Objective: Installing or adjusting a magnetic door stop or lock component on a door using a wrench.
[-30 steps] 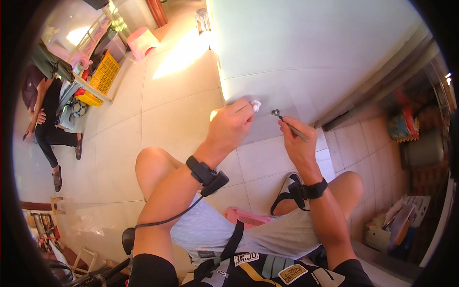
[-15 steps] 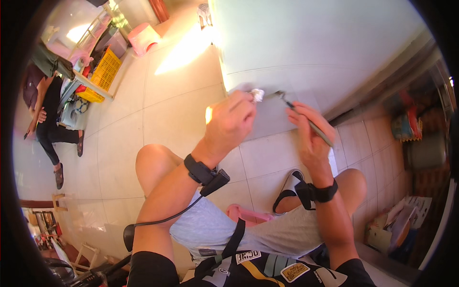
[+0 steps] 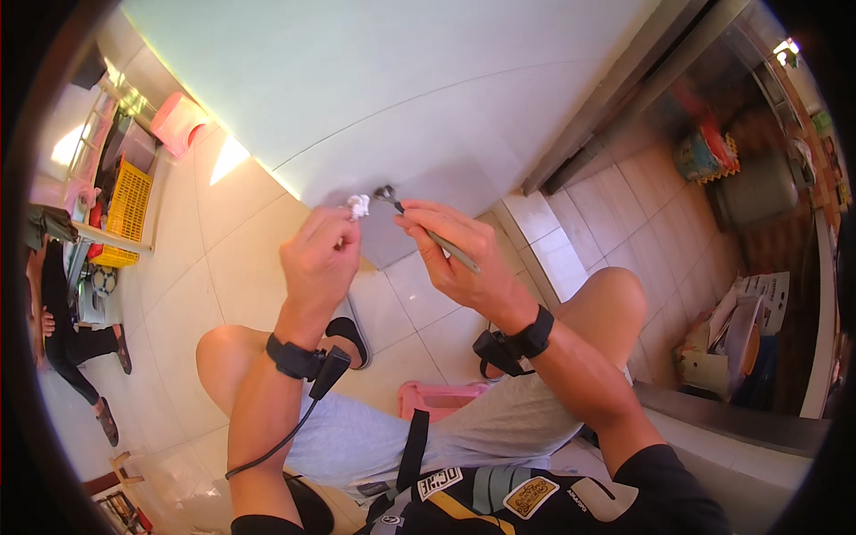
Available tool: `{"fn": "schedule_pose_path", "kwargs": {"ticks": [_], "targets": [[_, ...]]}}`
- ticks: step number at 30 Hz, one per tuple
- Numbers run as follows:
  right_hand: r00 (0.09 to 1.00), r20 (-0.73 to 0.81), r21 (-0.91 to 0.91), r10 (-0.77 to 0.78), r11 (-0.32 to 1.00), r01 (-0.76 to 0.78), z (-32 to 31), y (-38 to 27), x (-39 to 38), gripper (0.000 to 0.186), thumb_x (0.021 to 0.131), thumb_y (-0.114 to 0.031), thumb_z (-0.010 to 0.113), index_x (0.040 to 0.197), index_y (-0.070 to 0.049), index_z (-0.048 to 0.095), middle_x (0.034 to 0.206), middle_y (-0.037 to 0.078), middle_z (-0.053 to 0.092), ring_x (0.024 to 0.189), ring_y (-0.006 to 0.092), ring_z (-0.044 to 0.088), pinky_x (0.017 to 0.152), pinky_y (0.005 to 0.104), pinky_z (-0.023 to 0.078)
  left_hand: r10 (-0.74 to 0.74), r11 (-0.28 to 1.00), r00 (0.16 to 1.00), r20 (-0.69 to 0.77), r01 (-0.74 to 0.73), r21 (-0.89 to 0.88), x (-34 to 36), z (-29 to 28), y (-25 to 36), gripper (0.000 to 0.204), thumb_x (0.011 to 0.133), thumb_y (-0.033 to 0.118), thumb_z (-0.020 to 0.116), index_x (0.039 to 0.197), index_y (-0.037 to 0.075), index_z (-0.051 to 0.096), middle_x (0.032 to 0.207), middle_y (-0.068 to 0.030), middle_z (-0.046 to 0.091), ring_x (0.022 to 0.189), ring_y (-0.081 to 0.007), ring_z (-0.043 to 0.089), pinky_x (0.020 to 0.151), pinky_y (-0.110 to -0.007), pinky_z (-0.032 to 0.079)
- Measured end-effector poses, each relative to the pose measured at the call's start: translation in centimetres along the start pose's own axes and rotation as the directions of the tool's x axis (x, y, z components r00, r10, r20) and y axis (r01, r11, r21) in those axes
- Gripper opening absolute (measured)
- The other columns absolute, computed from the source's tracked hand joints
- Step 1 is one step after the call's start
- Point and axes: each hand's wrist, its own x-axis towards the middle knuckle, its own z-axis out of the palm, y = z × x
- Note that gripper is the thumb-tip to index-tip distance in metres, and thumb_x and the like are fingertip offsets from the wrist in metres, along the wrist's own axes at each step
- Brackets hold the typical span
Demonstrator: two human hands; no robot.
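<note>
My left hand (image 3: 319, 251) is closed, with its fingertips pinching a crumpled white wad (image 3: 358, 206) that looks like tissue or paper. In my right hand (image 3: 459, 259) is a slim grey-handled tool (image 3: 453, 251), gripped along its handle. Its small, rounded, shiny end points left and lies close beside the wad; whether the two touch, I cannot tell. Both hands are raised in front of the lower part of a pale wall (image 3: 383, 98), above my bent knees. Part of each hand's fingers is hidden.
A pink plastic stool (image 3: 443, 398) stands between my legs. Far left are another pink stool (image 3: 178, 123), a rack with a yellow basket (image 3: 132, 201), and a seated person (image 3: 67, 316). Right of the wall's corner is a low step (image 3: 548, 236); papers (image 3: 736, 325) are piled farther right.
My view has turned, so the wall's corner and the floor beyond it show more on the right. Both hands keep their holds, and the tool's end sits slightly closer to the wad.
</note>
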Motion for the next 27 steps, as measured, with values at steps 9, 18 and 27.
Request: {"fn": "schedule_pose_path", "kwargs": {"ticks": [9, 18, 27], "targets": [[0.996, 0.063, -0.041, -0.058, 0.997, 0.060, 0.9, 1.0, -0.9, 0.020, 0.092, 0.009, 0.069, 0.110, 0.002, 0.073, 0.115, 0.022, 0.075, 0.087, 0.0274, 0.076, 0.073, 0.0322, 0.059, 0.043, 0.995, 0.994, -0.098, -0.051, -0.080, 1.6, -1.7, 0.6, 0.023, 0.080, -0.010, 0.079, 0.075, 0.002, 0.060, 0.084, -0.0068, 0.070, 0.057, -0.0154, 0.057, 0.052, -0.026, 0.047], [0.987, 0.081, 0.042, -0.141, 0.990, 0.138, -0.8, -1.9, -0.2, 0.039, 0.088, 0.008, 0.066, 0.126, 0.000, 0.068, 0.131, 0.020, 0.069, 0.093, 0.0292, 0.073, 0.078, 0.0334, 0.058, -0.133, 0.990, 0.956, 0.262, 0.139, -0.005, 1.1, -2.4, 1.4, 0.021, 0.081, -0.007, 0.078, 0.077, 0.003, 0.060, 0.078, -0.0050, 0.064, 0.058, -0.0130, 0.058, 0.052, -0.027, 0.045], [0.985, 0.149, 0.123, -0.082, 0.990, 0.063, -0.3, -2.5, -0.3, 0.039, 0.092, 0.007, 0.061, 0.130, 0.000, 0.065, 0.139, 0.021, 0.064, 0.101, 0.0337, 0.072, 0.084, 0.0351, 0.057, -0.014, 1.000, 0.994, -0.105, 0.013, -0.004, 3.3, -6.0, 2.3, 0.028, 0.081, -0.013, 0.081, 0.073, 0.003, 0.059, 0.094, -0.0090, 0.072, 0.060, -0.0064, 0.058, 0.051, -0.021, 0.048]]}}
